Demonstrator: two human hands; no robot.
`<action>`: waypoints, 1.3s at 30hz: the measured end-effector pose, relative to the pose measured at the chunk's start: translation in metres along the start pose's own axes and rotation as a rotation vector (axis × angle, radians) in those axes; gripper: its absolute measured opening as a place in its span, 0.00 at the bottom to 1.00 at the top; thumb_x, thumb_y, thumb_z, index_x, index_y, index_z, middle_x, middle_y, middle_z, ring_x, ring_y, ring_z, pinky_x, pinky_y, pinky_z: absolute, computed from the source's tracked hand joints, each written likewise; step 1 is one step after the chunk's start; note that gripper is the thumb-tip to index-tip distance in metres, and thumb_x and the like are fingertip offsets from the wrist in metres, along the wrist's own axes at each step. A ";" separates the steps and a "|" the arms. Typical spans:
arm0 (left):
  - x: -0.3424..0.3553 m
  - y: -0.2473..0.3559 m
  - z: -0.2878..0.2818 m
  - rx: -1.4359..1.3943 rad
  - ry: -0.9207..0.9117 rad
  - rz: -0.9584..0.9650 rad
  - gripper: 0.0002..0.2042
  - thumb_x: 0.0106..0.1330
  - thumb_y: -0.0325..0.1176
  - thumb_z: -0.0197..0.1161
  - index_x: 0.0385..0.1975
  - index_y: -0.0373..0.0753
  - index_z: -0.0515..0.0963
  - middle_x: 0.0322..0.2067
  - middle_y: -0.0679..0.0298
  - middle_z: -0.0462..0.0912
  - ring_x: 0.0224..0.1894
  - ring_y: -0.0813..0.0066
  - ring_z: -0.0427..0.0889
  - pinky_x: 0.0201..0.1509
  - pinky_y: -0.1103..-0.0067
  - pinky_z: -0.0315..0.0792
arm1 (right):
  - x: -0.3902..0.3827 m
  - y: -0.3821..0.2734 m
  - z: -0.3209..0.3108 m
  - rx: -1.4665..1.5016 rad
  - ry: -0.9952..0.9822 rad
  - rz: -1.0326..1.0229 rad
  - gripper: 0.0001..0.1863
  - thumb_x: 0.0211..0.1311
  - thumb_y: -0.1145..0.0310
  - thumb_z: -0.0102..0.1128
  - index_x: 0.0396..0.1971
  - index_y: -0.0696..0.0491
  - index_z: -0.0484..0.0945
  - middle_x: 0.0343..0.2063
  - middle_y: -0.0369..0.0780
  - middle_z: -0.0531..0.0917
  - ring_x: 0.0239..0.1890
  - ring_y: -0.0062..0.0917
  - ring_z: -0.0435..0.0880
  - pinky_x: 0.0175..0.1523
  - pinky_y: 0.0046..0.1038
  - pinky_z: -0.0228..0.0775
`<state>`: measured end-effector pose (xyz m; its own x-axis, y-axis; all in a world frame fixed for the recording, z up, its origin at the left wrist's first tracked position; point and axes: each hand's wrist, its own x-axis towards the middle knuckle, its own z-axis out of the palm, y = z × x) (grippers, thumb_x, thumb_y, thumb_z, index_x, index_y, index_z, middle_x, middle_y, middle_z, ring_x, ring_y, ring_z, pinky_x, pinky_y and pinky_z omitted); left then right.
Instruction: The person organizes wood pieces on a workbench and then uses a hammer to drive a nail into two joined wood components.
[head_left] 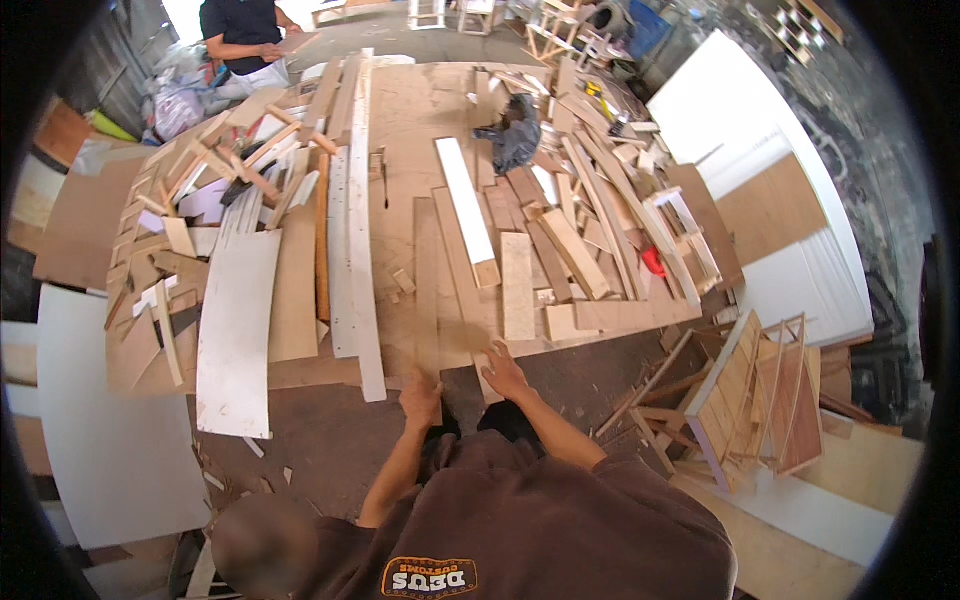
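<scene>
At the near edge of the table, my left hand [421, 398] is closed round the near end of a long narrow brown wooden board [426, 280], which lies pointing away from me. My right hand [505, 372] grips a second long brown board [462, 265] just to the right, its fingers over the board's top near the close end. Both boards lie almost side by side. A white-faced strip [465, 195] rests beside the second board, on its far right. Below the hands, the undersides of the boards are hidden.
Wood offcuts [215, 170] heap up on the table's left, beside long pale strips [340, 250]. More scrap boards [580, 250] and a dark plastic bag [515, 135] lie right. A wooden frame piece [740, 400] stands on the floor at right. Another person [245, 40] is at the far left.
</scene>
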<state>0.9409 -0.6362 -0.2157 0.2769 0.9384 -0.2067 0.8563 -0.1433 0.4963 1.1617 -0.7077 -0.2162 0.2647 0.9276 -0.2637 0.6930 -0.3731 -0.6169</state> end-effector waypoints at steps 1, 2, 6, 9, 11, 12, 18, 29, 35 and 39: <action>-0.002 0.004 0.001 0.011 0.017 0.005 0.30 0.57 0.48 0.73 0.53 0.35 0.74 0.30 0.46 0.85 0.35 0.45 0.86 0.40 0.60 0.79 | -0.005 0.008 -0.002 0.038 0.012 0.016 0.28 0.64 0.62 0.60 0.64 0.50 0.70 0.69 0.52 0.59 0.57 0.48 0.77 0.64 0.44 0.70; -0.003 0.007 -0.001 0.021 -0.049 -0.018 0.31 0.58 0.48 0.72 0.55 0.35 0.72 0.34 0.45 0.85 0.39 0.45 0.85 0.43 0.59 0.78 | -0.008 0.012 -0.005 0.081 0.019 0.026 0.27 0.64 0.62 0.60 0.64 0.50 0.70 0.70 0.51 0.59 0.55 0.47 0.79 0.63 0.43 0.71; -0.010 0.039 -0.009 0.103 0.090 0.014 0.36 0.59 0.48 0.71 0.63 0.36 0.67 0.52 0.41 0.78 0.57 0.43 0.76 0.58 0.56 0.71 | -0.016 0.015 -0.044 0.232 0.069 0.132 0.26 0.65 0.65 0.61 0.63 0.48 0.71 0.68 0.50 0.63 0.49 0.41 0.82 0.58 0.38 0.74; -0.013 0.076 -0.004 0.054 0.121 0.101 0.40 0.59 0.49 0.72 0.68 0.37 0.64 0.64 0.41 0.66 0.67 0.41 0.65 0.67 0.54 0.62 | -0.019 0.046 -0.067 0.226 0.165 0.139 0.25 0.65 0.66 0.61 0.63 0.48 0.72 0.67 0.50 0.65 0.48 0.36 0.82 0.57 0.34 0.75; -0.010 0.096 0.011 0.040 0.084 0.161 0.42 0.58 0.49 0.72 0.69 0.37 0.63 0.67 0.40 0.62 0.69 0.40 0.61 0.69 0.53 0.59 | -0.019 0.057 -0.087 0.273 0.181 0.171 0.24 0.65 0.66 0.60 0.62 0.47 0.74 0.67 0.47 0.66 0.45 0.37 0.85 0.56 0.36 0.77; -0.003 0.104 0.031 0.063 0.097 0.206 0.42 0.58 0.48 0.72 0.69 0.37 0.62 0.67 0.39 0.61 0.69 0.39 0.62 0.69 0.54 0.60 | -0.017 0.070 -0.093 0.264 0.187 0.154 0.24 0.65 0.66 0.61 0.62 0.47 0.74 0.67 0.47 0.67 0.46 0.36 0.84 0.56 0.35 0.76; 0.019 0.128 0.086 0.007 0.060 0.099 0.39 0.54 0.38 0.73 0.67 0.37 0.64 0.61 0.39 0.66 0.62 0.39 0.67 0.64 0.57 0.66 | -0.005 0.132 -0.133 0.263 0.139 0.128 0.23 0.64 0.68 0.62 0.60 0.50 0.76 0.63 0.48 0.70 0.48 0.35 0.82 0.55 0.32 0.76; -0.002 0.155 0.087 0.265 0.234 0.020 0.39 0.55 0.42 0.74 0.67 0.39 0.64 0.63 0.40 0.66 0.65 0.41 0.66 0.65 0.57 0.65 | 0.058 0.203 -0.197 0.246 0.055 -0.074 0.22 0.65 0.66 0.58 0.59 0.54 0.75 0.60 0.49 0.73 0.61 0.44 0.75 0.64 0.38 0.69; 0.038 0.234 0.126 0.068 0.161 0.016 0.40 0.55 0.46 0.73 0.66 0.37 0.64 0.60 0.44 0.69 0.63 0.45 0.69 0.63 0.57 0.66 | 0.082 0.207 -0.201 0.272 -0.073 -0.141 0.23 0.64 0.65 0.58 0.59 0.54 0.74 0.61 0.52 0.72 0.64 0.46 0.72 0.68 0.40 0.64; 0.055 0.247 0.130 0.071 0.144 -0.050 0.43 0.46 0.41 0.76 0.65 0.35 0.65 0.49 0.45 0.72 0.53 0.44 0.73 0.56 0.57 0.70 | 0.075 0.225 -0.225 0.228 -0.103 -0.122 0.23 0.63 0.68 0.57 0.58 0.54 0.74 0.62 0.48 0.72 0.62 0.44 0.74 0.66 0.37 0.68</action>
<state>1.2242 -0.6606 -0.2143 0.1725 0.9795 -0.1040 0.8975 -0.1128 0.4264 1.4880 -0.7172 -0.2081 0.1105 0.9634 -0.2442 0.5433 -0.2643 -0.7969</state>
